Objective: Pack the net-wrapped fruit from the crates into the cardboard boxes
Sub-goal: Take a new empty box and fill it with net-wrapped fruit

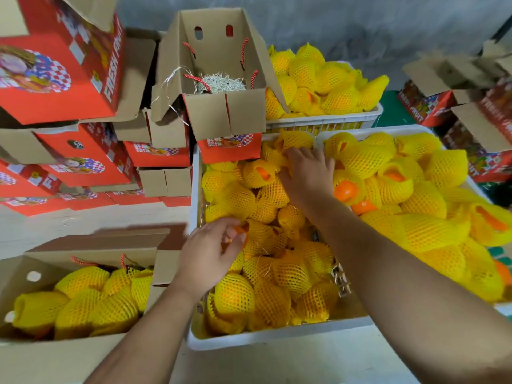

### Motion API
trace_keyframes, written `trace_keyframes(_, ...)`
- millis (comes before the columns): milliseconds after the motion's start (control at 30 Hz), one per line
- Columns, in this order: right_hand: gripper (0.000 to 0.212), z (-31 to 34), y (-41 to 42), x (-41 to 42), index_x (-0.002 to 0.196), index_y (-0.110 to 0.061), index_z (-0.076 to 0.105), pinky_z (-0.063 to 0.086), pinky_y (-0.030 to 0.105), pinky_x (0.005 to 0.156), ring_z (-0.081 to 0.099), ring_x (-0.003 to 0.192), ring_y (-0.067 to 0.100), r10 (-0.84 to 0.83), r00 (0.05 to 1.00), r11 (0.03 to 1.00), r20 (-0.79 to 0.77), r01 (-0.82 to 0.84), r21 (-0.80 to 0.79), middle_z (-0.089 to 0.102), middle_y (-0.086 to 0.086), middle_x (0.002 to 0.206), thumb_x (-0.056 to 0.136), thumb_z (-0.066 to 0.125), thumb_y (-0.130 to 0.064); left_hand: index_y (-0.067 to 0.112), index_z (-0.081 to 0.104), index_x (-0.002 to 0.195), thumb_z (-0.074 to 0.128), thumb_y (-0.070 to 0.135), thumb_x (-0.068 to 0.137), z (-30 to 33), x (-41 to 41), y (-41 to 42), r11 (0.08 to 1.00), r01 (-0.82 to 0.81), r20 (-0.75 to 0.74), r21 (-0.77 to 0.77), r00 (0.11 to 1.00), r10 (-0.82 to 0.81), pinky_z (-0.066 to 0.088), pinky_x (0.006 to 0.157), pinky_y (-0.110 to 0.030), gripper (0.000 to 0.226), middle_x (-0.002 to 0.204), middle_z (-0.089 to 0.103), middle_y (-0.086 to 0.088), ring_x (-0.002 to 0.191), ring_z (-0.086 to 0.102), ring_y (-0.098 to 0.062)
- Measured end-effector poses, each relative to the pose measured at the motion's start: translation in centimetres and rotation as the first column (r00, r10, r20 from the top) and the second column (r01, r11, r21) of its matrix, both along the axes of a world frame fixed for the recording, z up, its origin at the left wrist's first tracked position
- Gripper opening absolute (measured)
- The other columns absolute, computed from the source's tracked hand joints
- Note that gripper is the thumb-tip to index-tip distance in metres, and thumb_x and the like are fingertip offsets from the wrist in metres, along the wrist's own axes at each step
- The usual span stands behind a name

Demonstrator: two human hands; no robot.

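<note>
Three white crates of net-wrapped fruit; landmark the near crate (194, 322). Left of it, a cardboard box (16, 353) nearly filled with wrapped fruit (83, 303); beyond it, an open box (221, 112) holding only shredded packing. Most fruit unpacked, judging by heaped crates. Left hand (213, 250): fingers curled round a fruit at the crate's left wall. Right hand (307, 173): fingers spread, pressing fruit at its far end, nothing gripped. Room tight: box flap just beside the crate wall; stacked red boxes (83, 167) crowd beyond
</note>
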State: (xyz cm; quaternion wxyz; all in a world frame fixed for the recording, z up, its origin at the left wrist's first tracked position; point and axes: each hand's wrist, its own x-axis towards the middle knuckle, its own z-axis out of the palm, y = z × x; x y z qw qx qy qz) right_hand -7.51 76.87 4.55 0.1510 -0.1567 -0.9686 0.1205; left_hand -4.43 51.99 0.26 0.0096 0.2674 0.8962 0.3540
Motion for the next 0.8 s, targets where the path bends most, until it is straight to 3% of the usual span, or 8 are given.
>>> trace_keyframes(100, 0.027, -0.2, -4.1, 3.1, 0.115, -0.017, 0.069, 0.055, 0.042, 0.074, 0.065, 0.085, 0.021, 0.222, 0.97, 0.763, -0.097, -0.234, -0.602, 0.072, 0.008, 0.097, 0.093, 0.066, -0.032, 0.031, 0.038, 0.155, 0.057, 0.056, 0.099, 0.0, 0.0, 0.3, 0.951, -0.144, 0.296, 0.272, 0.953, 0.059, 0.053, 0.086, -0.02, 0.064, 0.124, 0.068, 0.021, 0.107, 0.066, 0.003)
trace_keyframes(200, 0.032, -2.2, -7.8, 5.1, 0.115, -0.017, 0.073, 0.056, 0.036, 0.076, 0.067, 0.089, 0.012, 0.272, 0.946, 0.238, -0.176, -0.243, -0.94, 0.076, 0.006, 0.102, 0.089, 0.064, -0.034, 0.028, 0.061, 0.132, 0.064, 0.035, 0.101, 0.1, -0.4, 0.3, 0.767, -0.356, 0.412, 0.534, 0.902, 0.131, 0.05, 0.069, -0.033, 0.031, 0.1, 0.072, -0.009, 0.082, 0.063, -0.022)
trace_keyframes(267, 0.039, -4.0, -8.9, 5.4, 0.12, -0.024, 0.072, 0.054, 0.036, 0.085, 0.067, 0.103, 0.017, 0.131, 0.985, 0.055, -0.113, -0.121, -0.991, 0.073, 0.004, 0.115, 0.085, 0.057, -0.033, 0.023, 0.065, 0.114, 0.063, 0.031, 0.102, 0.3, -0.5, 0.1, 0.675, -0.449, 0.437, 0.585, 0.876, 0.204, 0.045, 0.061, -0.048, 0.014, 0.084, 0.055, -0.031, 0.069, 0.048, -0.032)
trace_keyframes(333, 0.048, -6.2, -9.3, 5.3, 0.136, -0.022, 0.063, 0.049, 0.043, 0.1, 0.06, 0.118, 0.023, 0.153, 0.988, 0.276, -0.024, -0.066, -0.959, 0.065, 0.006, 0.131, 0.088, 0.057, -0.026, 0.023, 0.063, 0.109, 0.062, 0.04, 0.101, 0.3, -0.5, -0.1, 0.633, -0.495, 0.465, 0.596, 0.855, 0.23, 0.042, 0.057, -0.059, 0.019, 0.076, 0.046, -0.036, 0.064, 0.042, -0.036)
trace_keyframes(400, 0.067, -8.5, -9.9, 5.3, 0.153, -0.021, 0.041, 0.039, 0.046, 0.11, 0.047, 0.131, 0.031, 0.376, 0.902, 0.767, 0.213, -0.174, -0.618, 0.048, 0.006, 0.146, 0.09, 0.064, -0.02, 0.03, 0.061, 0.102, 0.058, 0.047, 0.097, 0.4, -0.3, -0.2, 0.626, -0.503, 0.472, 0.596, 0.85, 0.234, 0.039, 0.055, -0.06, 0.018, 0.071, 0.041, -0.03, 0.062, 0.039, -0.034)
trace_keyframes(467, 0.079, -9.9, -10.6, 5.5, 0.155, -0.028, 0.03, 0.035, 0.047, 0.11, 0.04, 0.132, 0.034, 0.326, 0.862, 0.93, 0.389, -0.218, -0.296, 0.039, 0.002, 0.149, 0.086, 0.069, -0.025, 0.027, 0.058, 0.1, 0.054, 0.049, 0.097, 0.3, -0.1, -0.1, 0.654, -0.473, 0.435, 0.59, 0.869, 0.236, 0.039, 0.055, -0.059, 0.023, 0.076, 0.043, -0.032, 0.064, 0.039, -0.031)
trace_keyframes(667, 0.076, -9.0, -9.8, 6.7, 0.129, -0.03, 0.045, 0.039, 0.046, 0.104, 0.042, 0.122, 0.028, 0.232, 0.929, 0.918, 0.29, -0.111, -0.38, 0.049, -0.006, 0.13, 0.064, 0.071, -0.06, 0.041, 0.046, 0.134, 0.048, 0.035, 0.109, -0.4, 0.2, -0.3, 0.741, -0.344, 0.271, 0.577, 0.936, 0.223, 0.046, 0.06, -0.028, 0.026, 0.079, 0.052, 0.001, 0.069, 0.05, -0.01)
trace_keyframes(800, 0.063, -7.6, -8.8, 10.1, 0.113, -0.037, 0.044, 0.042, 0.032, 0.081, 0.054, 0.101, 0.013, 0.311, 0.924, 0.726, 0.222, -0.08, -0.683, 0.053, -0.012, 0.112, 0.06, 0.069, -0.06, 0.039, 0.054, 0.109, 0.047, 0.041, 0.106, -0.5, -0.1, 0.4, 0.748, -0.409, 0.267, 0.523, 0.912, 0.312, 0.043, 0.057, -0.038, 0.007, 0.075, 0.054, 0.001, 0.064, 0.048, -0.007)
